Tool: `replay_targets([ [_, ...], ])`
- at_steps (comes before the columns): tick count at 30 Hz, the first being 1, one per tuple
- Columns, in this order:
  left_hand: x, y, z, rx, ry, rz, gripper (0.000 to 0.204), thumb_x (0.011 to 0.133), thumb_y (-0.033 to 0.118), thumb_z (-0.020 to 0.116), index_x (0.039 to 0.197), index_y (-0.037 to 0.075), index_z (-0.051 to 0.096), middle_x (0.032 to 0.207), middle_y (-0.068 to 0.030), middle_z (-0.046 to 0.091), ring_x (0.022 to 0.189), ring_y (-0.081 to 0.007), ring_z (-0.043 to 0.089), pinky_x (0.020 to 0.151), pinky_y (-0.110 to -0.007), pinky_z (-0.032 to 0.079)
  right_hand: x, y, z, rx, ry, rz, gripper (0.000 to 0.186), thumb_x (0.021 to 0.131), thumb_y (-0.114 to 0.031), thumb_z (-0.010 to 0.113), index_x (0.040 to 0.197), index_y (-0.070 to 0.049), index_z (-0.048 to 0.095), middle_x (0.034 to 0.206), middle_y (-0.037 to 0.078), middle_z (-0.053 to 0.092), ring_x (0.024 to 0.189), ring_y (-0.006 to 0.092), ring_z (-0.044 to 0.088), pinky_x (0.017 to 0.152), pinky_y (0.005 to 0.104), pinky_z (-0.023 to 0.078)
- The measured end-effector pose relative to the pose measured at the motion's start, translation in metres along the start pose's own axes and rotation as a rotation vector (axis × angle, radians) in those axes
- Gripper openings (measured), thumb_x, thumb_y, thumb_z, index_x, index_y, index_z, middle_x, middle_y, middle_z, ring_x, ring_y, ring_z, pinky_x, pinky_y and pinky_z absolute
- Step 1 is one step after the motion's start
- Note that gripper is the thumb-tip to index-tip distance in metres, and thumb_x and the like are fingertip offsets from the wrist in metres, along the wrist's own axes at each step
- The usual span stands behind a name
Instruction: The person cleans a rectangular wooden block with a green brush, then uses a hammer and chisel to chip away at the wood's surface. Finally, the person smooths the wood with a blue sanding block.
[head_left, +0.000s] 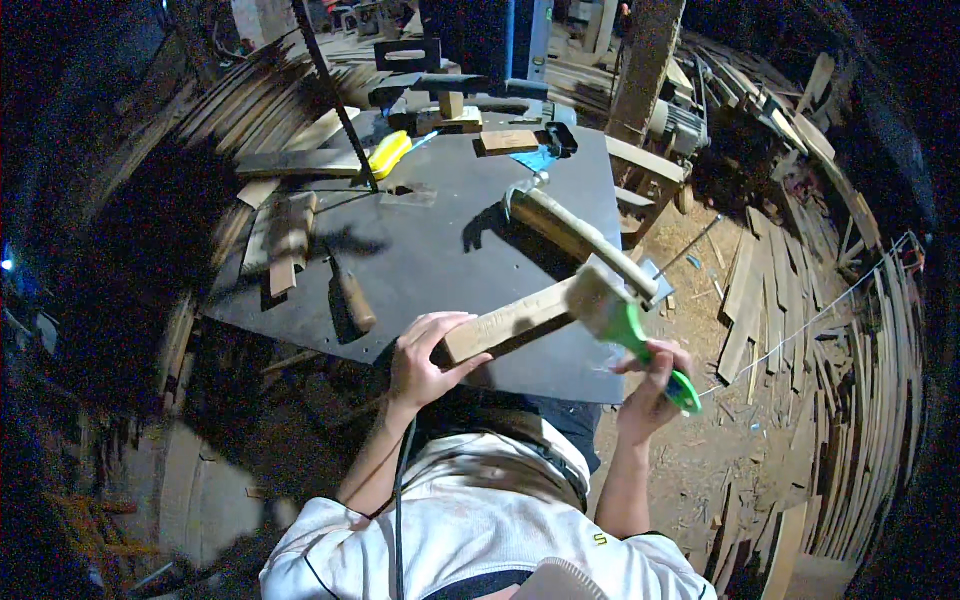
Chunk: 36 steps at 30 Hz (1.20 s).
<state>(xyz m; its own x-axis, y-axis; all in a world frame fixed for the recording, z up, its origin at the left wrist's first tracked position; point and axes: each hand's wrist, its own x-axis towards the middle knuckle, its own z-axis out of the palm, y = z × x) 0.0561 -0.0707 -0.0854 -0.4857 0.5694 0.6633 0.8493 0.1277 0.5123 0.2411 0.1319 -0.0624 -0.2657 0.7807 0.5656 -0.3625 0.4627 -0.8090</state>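
My left hand [430,360] grips the near left end of a pale wooden block [520,318], which slants up to the right just over the table's front part. My right hand [655,385] is closed round the green handle of a wide paint brush [628,330]. The brush's bristles lie against the block's far right end and hide it. Beyond the block rests a hammer [585,238] with a wooden handle, its metal head pointing away from me. To the left of my left hand lies a wooden-handled tool [355,303] with a dark narrow blade.
A thin saw blade [335,95] stands upright through the grey table [430,260]. Farther back are a yellow-backed brush [390,155], a wood piece [509,142] and a blue object [537,158]. Wood pieces [290,235] lie at left. Boards [750,300] and sawdust cover the right floor.
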Motion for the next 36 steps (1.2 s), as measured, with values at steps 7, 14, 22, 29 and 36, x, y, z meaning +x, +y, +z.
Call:
replay_targets([
  [7, 0.0, -0.001, 0.001, 0.001, 0.02, 0.027, 0.051, 0.069, 0.03, 0.089, 0.107, 0.005, 0.066, 0.108, -0.0123, 0.071, 0.1, -0.0302, 0.069, 0.089, -0.04, 0.054, 0.003, 0.01, -0.002, -0.016, 0.097, 0.041, 0.026, 0.104, -0.024, 0.05, 0.099, 0.0, 0.059, 0.079, 0.009, 0.063, 0.054, 0.0141, 0.061, 0.051, 0.0261, 0.049],
  [14, -0.006, -0.002, 0.002, -0.034, 0.073, -0.096, 0.045, 0.078, 0.037, 0.082, 0.105, 0.003, 0.069, 0.098, -0.0144, 0.071, 0.094, -0.0298, 0.069, 0.084, -0.039, 0.053, 0.009, 0.028, -0.005, -0.072, 0.18, 0.127, 0.029, 0.103, -0.03, 0.053, 0.104, -0.002, 0.06, 0.07, 0.007, 0.061, 0.054, 0.0143, 0.062, 0.05, 0.026, 0.049],
  [22, -0.002, -0.01, -0.001, -0.048, 0.152, -0.391, 0.027, 0.092, 0.026, 0.067, 0.103, 0.002, 0.07, 0.096, -0.0154, 0.07, 0.093, -0.0295, 0.065, 0.084, -0.038, 0.05, -0.012, 0.043, -0.013, 0.061, 0.131, 0.347, 0.033, 0.1, -0.032, 0.058, 0.105, 0.0, 0.061, 0.081, 0.009, 0.065, 0.06, 0.0175, 0.066, 0.052, 0.0274, 0.051],
  [29, 0.003, -0.006, -0.01, 0.094, 0.034, -0.111, 0.062, 0.07, 0.033, 0.086, 0.115, -0.003, 0.063, 0.112, -0.0187, 0.065, 0.107, -0.0368, 0.06, 0.098, -0.043, 0.046, -0.019, 0.045, -0.009, -0.049, 0.059, 0.3, 0.031, 0.102, -0.031, 0.057, 0.109, -0.001, 0.063, 0.087, 0.007, 0.068, 0.065, 0.0158, 0.069, 0.056, 0.0254, 0.05],
  [36, 0.001, 0.005, -0.007, 0.104, -0.007, -0.174, 0.076, 0.063, 0.024, 0.09, 0.127, 0.0, 0.058, 0.103, -0.0158, 0.062, 0.095, -0.033, 0.061, 0.088, -0.043, 0.05, -0.02, 0.049, -0.01, -0.111, 0.054, 0.225, 0.028, 0.101, -0.027, 0.059, 0.106, 0.0, 0.065, 0.083, 0.007, 0.067, 0.065, 0.0127, 0.066, 0.058, 0.0247, 0.05],
])
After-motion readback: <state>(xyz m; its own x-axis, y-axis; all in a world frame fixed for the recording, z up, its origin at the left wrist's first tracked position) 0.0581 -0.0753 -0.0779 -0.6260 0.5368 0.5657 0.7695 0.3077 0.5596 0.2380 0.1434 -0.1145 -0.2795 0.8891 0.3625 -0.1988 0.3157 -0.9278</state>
